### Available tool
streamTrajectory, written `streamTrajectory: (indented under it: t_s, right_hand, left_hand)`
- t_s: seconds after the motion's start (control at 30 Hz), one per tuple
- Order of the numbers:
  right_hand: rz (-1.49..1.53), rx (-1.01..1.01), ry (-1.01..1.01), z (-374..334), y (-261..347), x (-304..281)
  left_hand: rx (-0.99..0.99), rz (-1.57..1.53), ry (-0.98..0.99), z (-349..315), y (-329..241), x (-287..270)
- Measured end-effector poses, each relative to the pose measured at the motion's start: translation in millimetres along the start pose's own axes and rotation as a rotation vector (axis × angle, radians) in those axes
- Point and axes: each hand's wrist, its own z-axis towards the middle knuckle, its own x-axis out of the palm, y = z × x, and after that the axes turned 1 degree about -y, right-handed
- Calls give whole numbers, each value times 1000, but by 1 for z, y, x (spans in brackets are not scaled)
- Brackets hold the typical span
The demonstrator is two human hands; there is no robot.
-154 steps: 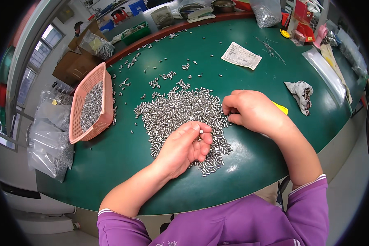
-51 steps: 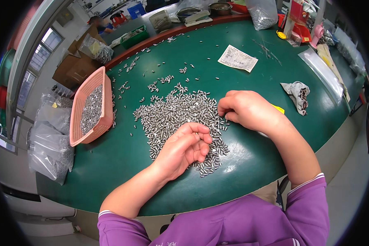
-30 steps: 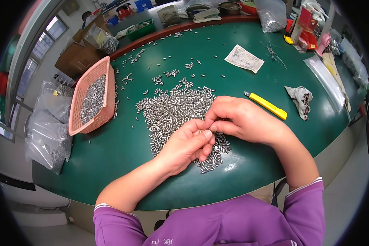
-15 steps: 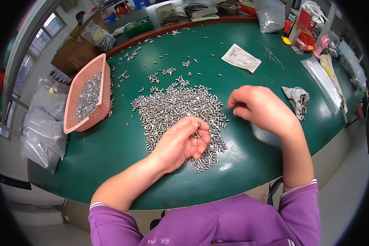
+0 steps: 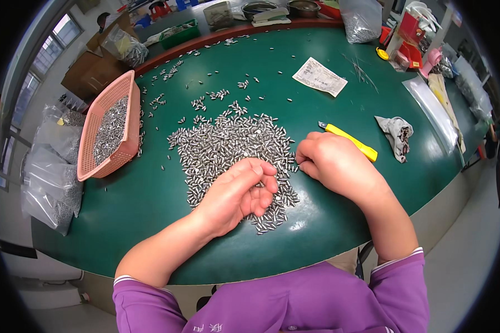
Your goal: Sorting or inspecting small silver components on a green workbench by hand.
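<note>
A wide pile of small, shiny metal pieces (image 5: 222,144), short and pointed like bullets, covers the middle of the green table. Over its near part is my left hand (image 5: 236,191), fingers curled in toward the palm and thumb bent over. Whatever lies in that curl is hidden. My right hand (image 5: 339,164) has its thumb and forefinger pinched together at the right edge of the pile, touching or nearly touching a few pieces. Just beyond its knuckles lies a yellow utility knife (image 5: 351,142) with the blade tip out.
A pink plastic basket (image 5: 132,130) of the same pieces stands at the left, beside filled clear bags (image 5: 53,180). Loose pieces trail toward the far edge. A printed paper slip (image 5: 320,76), thin wires (image 5: 361,72), a crumpled cloth (image 5: 395,133) and a clear plastic sleeve (image 5: 430,111) lie farther right.
My right hand has come nearer and reached the pile's edge, uncovering the yellow knife. Metal pieces that showed between my left thumb and fingers are out of sight. The view has shifted slightly.
</note>
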Motion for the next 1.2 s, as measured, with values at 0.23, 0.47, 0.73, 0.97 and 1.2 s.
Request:
streamTrajectory:
  t_s: [0.23, 0.47, 0.73, 0.97, 1.2]
  right_hand:
    - [497, -6, 20, 11, 22, -10]
    - [705, 8, 41, 10, 27, -4]
    - [229, 34, -46, 6, 9, -18]
    - [100, -2, 73, 1, 3, -7]
    - [39, -88, 45, 3, 4, -2]
  left_hand:
    - [-26, 108, -36, -3, 0, 3]
    - [-38, 100, -31, -1, 5, 2]
    - [-13, 70, -12, 0, 5, -1]
    - [-7, 24, -74, -1, 1, 6]
    - [-18, 59, -38, -1, 3, 2]
